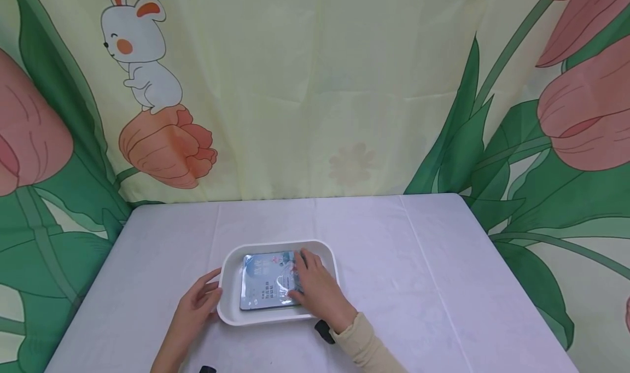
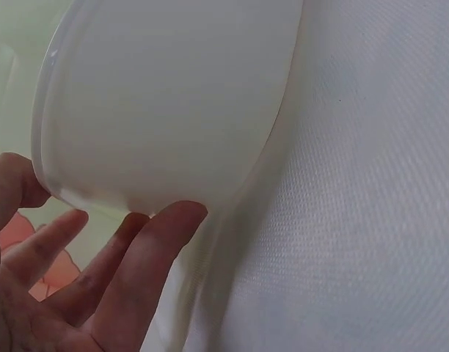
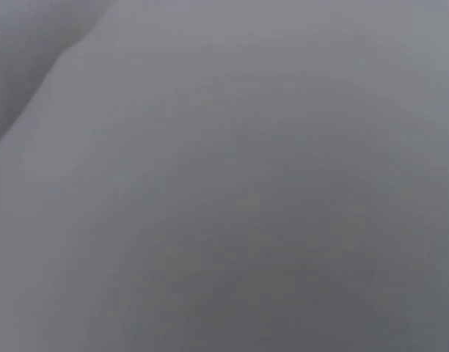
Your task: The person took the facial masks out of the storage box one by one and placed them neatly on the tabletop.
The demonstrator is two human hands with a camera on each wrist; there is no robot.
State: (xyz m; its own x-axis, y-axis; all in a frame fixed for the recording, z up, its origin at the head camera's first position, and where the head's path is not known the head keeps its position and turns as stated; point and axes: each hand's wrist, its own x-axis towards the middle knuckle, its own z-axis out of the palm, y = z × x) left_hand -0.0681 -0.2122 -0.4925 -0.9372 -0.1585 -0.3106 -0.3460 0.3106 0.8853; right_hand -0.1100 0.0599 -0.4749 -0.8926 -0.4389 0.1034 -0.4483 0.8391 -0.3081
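1. Shiny pale-blue rectangular pouch with printed lettering (image 1: 266, 283) lies flat in the tray, its right part under the right grip (image 1: 320, 288). That grip's thumb and fingers spread over the pouch; whether they pinch an edge, I cannot tell. Its glossy face could well slide from a grip pressing only from above.

2. White rounded-rectangular tray (image 1: 266, 320), probably plastic: the left grip (image 1: 199, 302) touches its left end, fingers relaxed rather than clenched. So light a touch might let the tray skid if the right grip pushes sideways; too firm a lift could tip it.

3. Small black object (image 1: 325, 332) by the right wrist sits just beside the tray's near right corner, and might knock the rim. Beyond it is a beige sleeve (image 1: 376, 348).

4. White cloth-covered surface (image 1: 418, 285) carries the tray; loose cloth could bunch or drag under a shove.
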